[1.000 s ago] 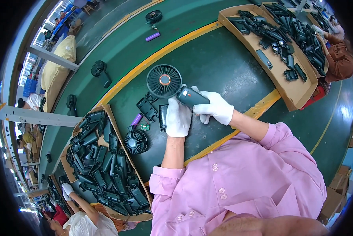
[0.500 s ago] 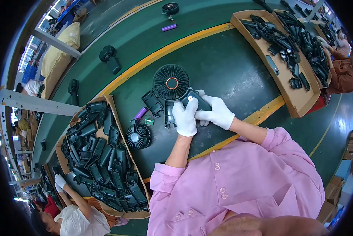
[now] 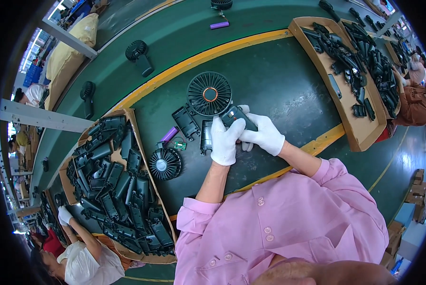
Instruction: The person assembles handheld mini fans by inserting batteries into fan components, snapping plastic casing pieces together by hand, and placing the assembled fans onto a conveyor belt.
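Gloved left hand (image 3: pixel 226 143) and right hand (image 3: pixel 266 136) both grip the handle (image 3: pixel 233 114) of a black handheld fan (image 3: pixel 210 94), above the middle of a dark green worktop (image 3: pixel 279 71) with yellow near and far edges. If that grip slips, the fan could drop onto the open casing (image 3: pixel 206 137) just left, or jolt the small circuit board (image 3: pixel 180 146) beyond it. Cardboard cartons (image 3: pixel 365 133) of black parts (image 3: pixel 120 190) flank the worktop; past its far edge, more fans (image 3: pixel 136 51) lie on a green belt (image 3: pixel 175 42).
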The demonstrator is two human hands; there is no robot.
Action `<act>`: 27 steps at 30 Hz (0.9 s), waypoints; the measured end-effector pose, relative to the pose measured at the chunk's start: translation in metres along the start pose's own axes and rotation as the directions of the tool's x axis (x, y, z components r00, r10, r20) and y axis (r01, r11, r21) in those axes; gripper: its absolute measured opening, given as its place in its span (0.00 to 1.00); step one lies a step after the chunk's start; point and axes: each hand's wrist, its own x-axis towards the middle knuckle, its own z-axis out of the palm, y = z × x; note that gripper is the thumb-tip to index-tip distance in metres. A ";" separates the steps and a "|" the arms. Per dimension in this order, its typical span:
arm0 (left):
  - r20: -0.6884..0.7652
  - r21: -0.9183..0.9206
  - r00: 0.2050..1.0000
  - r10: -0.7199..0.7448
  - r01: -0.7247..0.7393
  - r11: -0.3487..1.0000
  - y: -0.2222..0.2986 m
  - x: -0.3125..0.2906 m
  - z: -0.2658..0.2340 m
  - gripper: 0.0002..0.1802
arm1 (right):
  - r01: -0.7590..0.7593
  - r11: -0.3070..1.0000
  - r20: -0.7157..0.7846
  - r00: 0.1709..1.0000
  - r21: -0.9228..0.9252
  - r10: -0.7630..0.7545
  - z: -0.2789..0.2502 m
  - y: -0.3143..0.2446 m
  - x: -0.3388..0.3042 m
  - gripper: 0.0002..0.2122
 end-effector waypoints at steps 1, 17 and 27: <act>-0.006 -0.006 1.000 -0.004 0.004 1.000 -0.001 0.000 0.000 0.18 | 0.002 1.000 0.009 1.000 0.021 -0.002 0.000 0.000 0.000 0.15; 0.158 0.047 0.987 -0.039 0.032 0.998 0.006 0.000 -0.012 0.22 | 0.036 0.998 0.129 0.991 0.051 -0.042 -0.006 0.004 -0.008 0.13; 0.119 0.144 0.993 -0.018 0.000 0.990 0.001 -0.007 -0.003 0.18 | 0.064 0.998 0.114 0.991 0.015 -0.065 -0.009 0.009 -0.007 0.12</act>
